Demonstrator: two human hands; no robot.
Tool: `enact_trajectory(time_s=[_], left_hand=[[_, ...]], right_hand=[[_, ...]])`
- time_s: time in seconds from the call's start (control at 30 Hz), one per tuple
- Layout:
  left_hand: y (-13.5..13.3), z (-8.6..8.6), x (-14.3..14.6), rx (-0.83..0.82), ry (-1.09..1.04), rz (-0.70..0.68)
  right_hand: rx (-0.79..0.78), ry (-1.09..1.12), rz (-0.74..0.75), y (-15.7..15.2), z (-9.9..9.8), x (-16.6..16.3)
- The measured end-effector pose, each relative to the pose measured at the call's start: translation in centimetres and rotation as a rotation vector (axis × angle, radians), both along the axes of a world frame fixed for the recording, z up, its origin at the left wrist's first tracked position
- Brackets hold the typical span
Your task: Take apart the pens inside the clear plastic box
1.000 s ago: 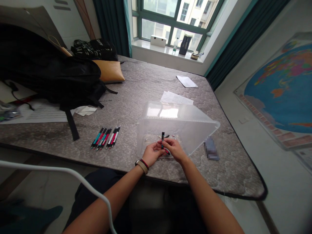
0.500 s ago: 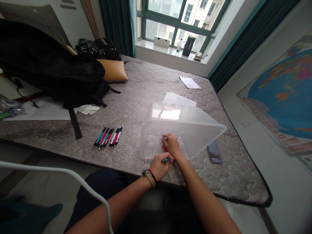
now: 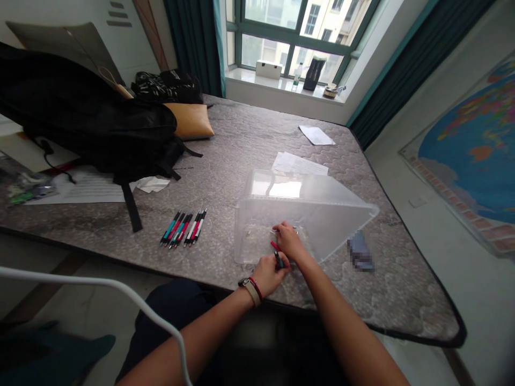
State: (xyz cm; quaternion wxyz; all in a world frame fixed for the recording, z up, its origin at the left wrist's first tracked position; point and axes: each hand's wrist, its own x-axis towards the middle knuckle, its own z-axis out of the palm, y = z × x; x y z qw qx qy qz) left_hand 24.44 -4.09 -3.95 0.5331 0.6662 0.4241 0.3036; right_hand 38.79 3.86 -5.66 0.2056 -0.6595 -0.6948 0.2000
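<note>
My left hand [image 3: 270,274] is closed around a teal and black pen [image 3: 279,260], which stands tilted up from the fingers at the mouth of a clear plastic box [image 3: 338,225]. The box lies on its side with its opening towards me. Just inside it, my right hand [image 3: 288,240] has its fingers curled at a thin whitish pen-like piece [image 3: 274,232], mostly hidden by the fingers. A short red piece [image 3: 275,245] shows between the two hands. To the left, several teal, red and white pens [image 3: 183,229] lie side by side in a row.
A black backpack [image 3: 92,123] sits at the left, with a tan pouch [image 3: 189,120] behind it. White papers [image 3: 300,163] lie behind the box. A blurred-out item [image 3: 360,252] lies to its right. A white cable [image 3: 120,289] crosses the lower left.
The pen in my left hand has turned from nearly level to a steep tilt. My right hand stays at about the same spot in the box. The whole view has shifted slightly.
</note>
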Motion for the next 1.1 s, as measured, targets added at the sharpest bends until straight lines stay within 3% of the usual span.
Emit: enact_trajectory(time_s=[0.07,0.17,0.23,0.3,0.4,0.6,0.8,1.1], left_hand=[[0.5,-0.1,-0.2,-0.106,-0.059,0.023],[1.3,0.0,-0.7,-0.191,-0.134,0.002],[1.5,0.2,-1.0,-0.144,-0.088,-0.044],[1.5,0.3,-1.1,-0.033,0.017,-0.072],[1.3,0.4,-1.3,0.093,0.116,-0.087],[1.4,0.2,-1.3,0.069,0.104,-0.115],[1.4,0.4,-1.5,0.057,0.106,-0.132],[2.3,0.9,-1.9,0.12,0.084,-0.005]], right_hand=[[0.029,0.169,-0.1,-0.5,0.6,0.5],[-0.049,0.608,-0.208,-2.4,1.8,1.2],[-0.127,0.897,-0.218,-4.1,2.7,1.5],[-0.162,1.045,-0.225,-5.6,3.4,1.8],[-0.145,1.112,-0.261,-6.7,4.1,2.3],[-0.151,1.206,-0.244,-6.2,4.3,2.6],[-0.166,1.162,-0.235,-6.2,4.2,2.6],[-0.139,1.057,-0.247,-6.0,3.7,2.9]])
